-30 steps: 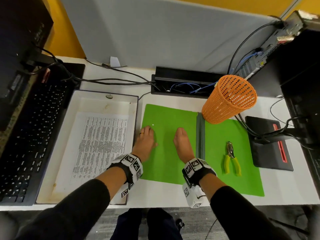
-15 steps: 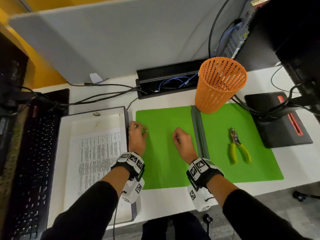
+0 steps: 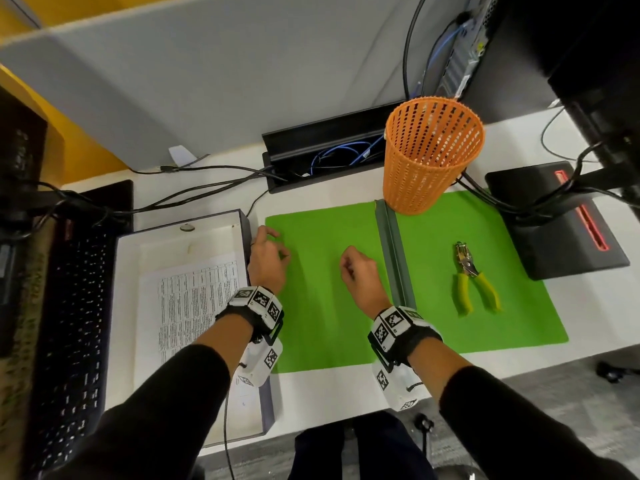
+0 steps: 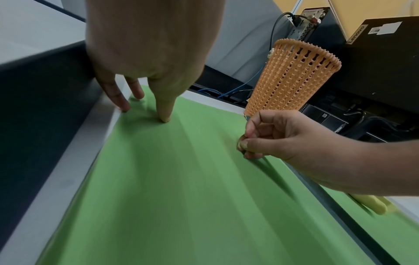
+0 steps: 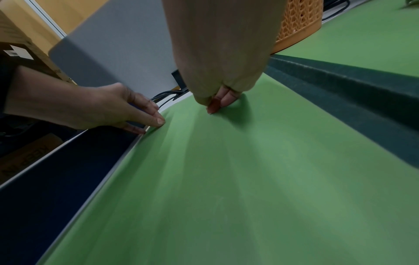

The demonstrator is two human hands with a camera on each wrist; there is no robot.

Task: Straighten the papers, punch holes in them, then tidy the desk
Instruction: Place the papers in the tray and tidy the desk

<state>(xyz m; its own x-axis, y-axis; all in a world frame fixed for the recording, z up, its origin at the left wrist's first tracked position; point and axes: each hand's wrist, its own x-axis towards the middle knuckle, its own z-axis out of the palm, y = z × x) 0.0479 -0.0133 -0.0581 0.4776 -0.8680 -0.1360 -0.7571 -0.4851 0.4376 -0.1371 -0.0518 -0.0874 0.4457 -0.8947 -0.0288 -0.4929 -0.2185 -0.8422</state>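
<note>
1. The papers (image 3: pixel 194 299) lie in an open tray (image 3: pixel 128 306) just left of the green mat (image 3: pixel 322 306); they look untouched, so by my reading the task is at its very start.
2. The left hand (image 3: pixel 266 261) sits at the mat's left edge, touching or nearly touching the tray wall. Its fingers (image 4: pixel 164 111) are loosely spread, tips down on the mat, holding nothing.
3. The right hand (image 3: pixel 360 271) rests on the mat just left of the grey ridge (image 3: pixel 394 261) that divides the mat. Its fingers (image 5: pixel 215 105) are curled in, with thumb and fingertips pressed together. Whether they pinch something tiny I cannot tell; nothing shows between them.
4. The punch (image 3: pixel 474 278), with yellow handles, lies on the mat right of the ridge, well apart from both hands.
5. An orange basket (image 3: pixel 429 157) stands at the mat's far edge, just right of the ridge's far end.
6. Step in hand, as I judge it: fetching the papers for straightening.
7. The next move calls for the left hand to cross the tray wall, get its fingers under the sheets and bring them onto the mat, where both hands can square the edges.
8. Punching comes only after that, since the punch is a reach away across the ridge.
</note>
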